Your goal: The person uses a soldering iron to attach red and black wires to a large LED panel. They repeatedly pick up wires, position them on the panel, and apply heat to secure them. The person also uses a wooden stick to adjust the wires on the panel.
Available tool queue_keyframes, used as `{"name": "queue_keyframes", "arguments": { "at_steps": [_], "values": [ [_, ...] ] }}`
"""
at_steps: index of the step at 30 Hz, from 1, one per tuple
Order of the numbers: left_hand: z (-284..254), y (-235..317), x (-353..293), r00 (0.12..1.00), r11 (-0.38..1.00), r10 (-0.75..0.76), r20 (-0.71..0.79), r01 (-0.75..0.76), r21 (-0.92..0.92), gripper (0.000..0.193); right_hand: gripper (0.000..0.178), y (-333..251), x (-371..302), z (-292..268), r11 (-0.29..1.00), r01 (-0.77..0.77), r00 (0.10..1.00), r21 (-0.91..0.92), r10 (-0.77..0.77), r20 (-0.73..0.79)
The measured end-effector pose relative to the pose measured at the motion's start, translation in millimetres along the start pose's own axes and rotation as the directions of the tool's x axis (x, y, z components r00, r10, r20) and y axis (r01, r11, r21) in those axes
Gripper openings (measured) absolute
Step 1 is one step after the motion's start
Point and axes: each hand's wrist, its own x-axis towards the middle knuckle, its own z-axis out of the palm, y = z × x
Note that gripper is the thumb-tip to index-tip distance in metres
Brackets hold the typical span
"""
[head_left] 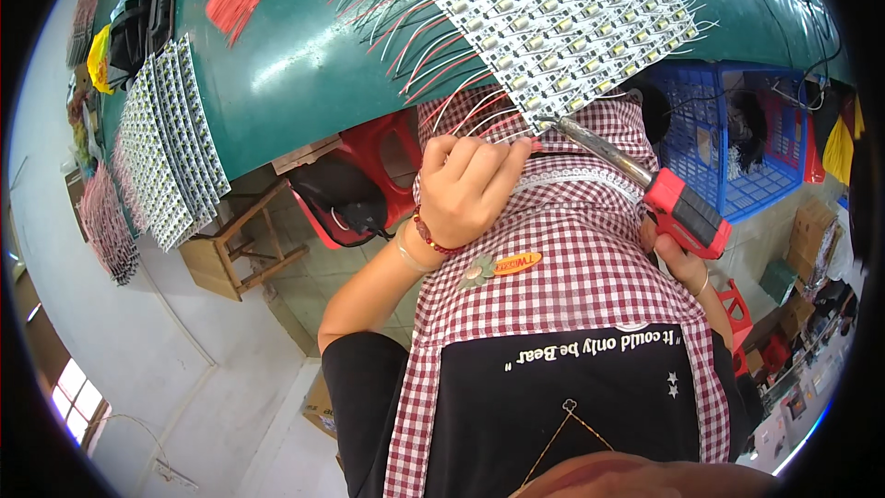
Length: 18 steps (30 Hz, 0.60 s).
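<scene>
A panel of white LED strip boards (562, 23) lies on the green table, its near corner reaching past the edge. Red and white wires (442, 55) fan out from its left side. At that corner my left hand (470, 180) is closed in a pinch on a thin wire, whose end is partly hidden by the fingers. My right hand (680, 263) grips a soldering iron (684, 212) with a red and black handle. The iron's metal tip touches or nearly touches the panel's corner, close to my left fingertips.
A bundle of red wires (236, 0) lies on the green table (286, 74). More LED panels (171, 143) hang over its left edge. Below are a red stool (392, 152) with a black bag (341, 194), a wooden stool (240, 244), and blue crates (761, 184) at right.
</scene>
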Motion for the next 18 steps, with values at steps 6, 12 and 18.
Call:
{"name": "queue_keyframes", "arguments": {
  "at_steps": [6, 12, 18],
  "values": [
    [4.9, -4.2, -4.1, 0.999, 0.999, -0.036, 0.008, 0.036, -0.009, 0.026, 0.021, -0.2, -1.5, 0.4, 0.998, -0.058, 0.998, 0.028, 0.059, -0.016],
    [4.1, -1.9, -4.3, 0.999, 1.0, -0.022, 0.031, 0.022, -0.01, 0.027, 0.018, -1.8, 0.0, -1.0, 1.0, -0.024, 1.0, -0.004, 0.024, 0.005],
    [4.3, -1.8, -5.5, 0.998, 0.999, -0.035, 0.045, 0.036, -0.021, 0.028, 0.017, 4.1, 1.3, 0.6, 0.995, -0.032, 0.999, -0.096, 0.033, 0.003]
  ]
}}
